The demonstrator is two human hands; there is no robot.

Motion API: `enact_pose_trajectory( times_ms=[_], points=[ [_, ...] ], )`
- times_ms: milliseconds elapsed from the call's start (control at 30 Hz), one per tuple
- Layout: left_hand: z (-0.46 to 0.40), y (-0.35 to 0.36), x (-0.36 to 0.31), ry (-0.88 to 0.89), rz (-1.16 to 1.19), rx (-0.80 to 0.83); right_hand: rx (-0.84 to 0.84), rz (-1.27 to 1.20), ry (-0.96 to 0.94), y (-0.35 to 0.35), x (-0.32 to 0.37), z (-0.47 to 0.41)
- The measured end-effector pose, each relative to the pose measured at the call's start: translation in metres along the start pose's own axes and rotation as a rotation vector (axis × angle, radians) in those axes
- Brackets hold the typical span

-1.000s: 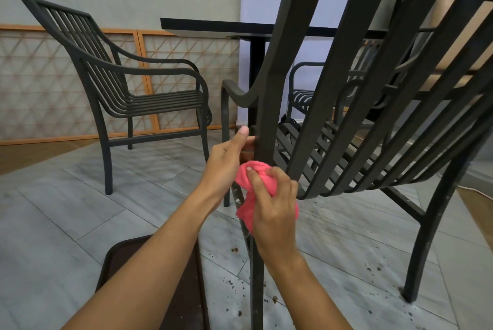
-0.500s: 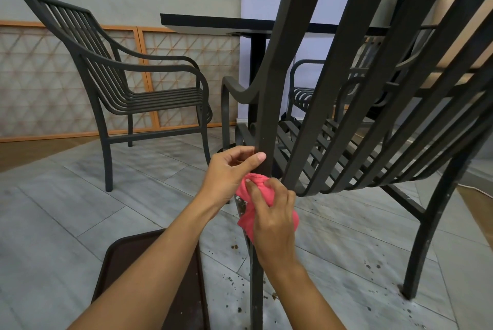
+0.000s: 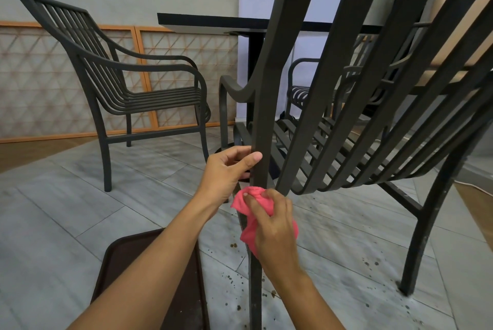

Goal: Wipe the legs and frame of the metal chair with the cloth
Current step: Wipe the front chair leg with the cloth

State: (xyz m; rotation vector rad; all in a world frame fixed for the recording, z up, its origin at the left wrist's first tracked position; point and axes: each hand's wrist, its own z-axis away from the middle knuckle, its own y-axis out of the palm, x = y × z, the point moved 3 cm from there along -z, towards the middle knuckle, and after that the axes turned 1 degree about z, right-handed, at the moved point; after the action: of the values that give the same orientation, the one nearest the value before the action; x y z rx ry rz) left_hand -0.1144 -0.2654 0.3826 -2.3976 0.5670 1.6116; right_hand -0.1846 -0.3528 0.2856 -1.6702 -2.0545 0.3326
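Pink cloth (image 3: 249,223) gripped right hand (image 3: 274,225); left hand (image 3: 226,169) grasps chair (image 3: 262,121).

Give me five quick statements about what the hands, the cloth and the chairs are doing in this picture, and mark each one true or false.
1. The right hand holds a pink cloth against the near chair's rear leg. True.
2. The left hand rests flat on the floor. False: it grips the same leg, just above the cloth.
3. The cloth is blue. False: it is pink.
4. A second dark metal chair stands to the left, apart from both hands. True.
5. The brown tray sits on the table. False: it lies on the tiled floor under the left forearm.
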Motion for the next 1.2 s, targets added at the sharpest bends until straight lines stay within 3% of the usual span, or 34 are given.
enact_pose_trajectory(
  times_ms=[167, 367, 533, 800, 1200],
  points=[
    [0.002, -0.001, 0.006, -0.004, 0.016, 0.0, -0.225, -0.411, 0.194, -0.02, -0.001, 0.005],
    [0.003, -0.006, 0.02, -0.059, -0.011, -0.003, -0.475, -0.596, 0.488, -0.02, 0.008, -0.018],
    [0.004, -0.008, 0.027, -0.079, -0.031, -0.02, -0.355, -0.738, 0.693, 0.002, 0.009, -0.015],
    [0.004, -0.006, 0.027, -0.058, 0.009, 0.015, -0.054, -0.739, 0.544, 0.011, -0.003, 0.008],
    [0.005, -0.004, 0.028, -0.057, 0.041, 0.0, -0.046, -0.659, 0.653, 0.018, -0.015, 0.024]
  ],
)
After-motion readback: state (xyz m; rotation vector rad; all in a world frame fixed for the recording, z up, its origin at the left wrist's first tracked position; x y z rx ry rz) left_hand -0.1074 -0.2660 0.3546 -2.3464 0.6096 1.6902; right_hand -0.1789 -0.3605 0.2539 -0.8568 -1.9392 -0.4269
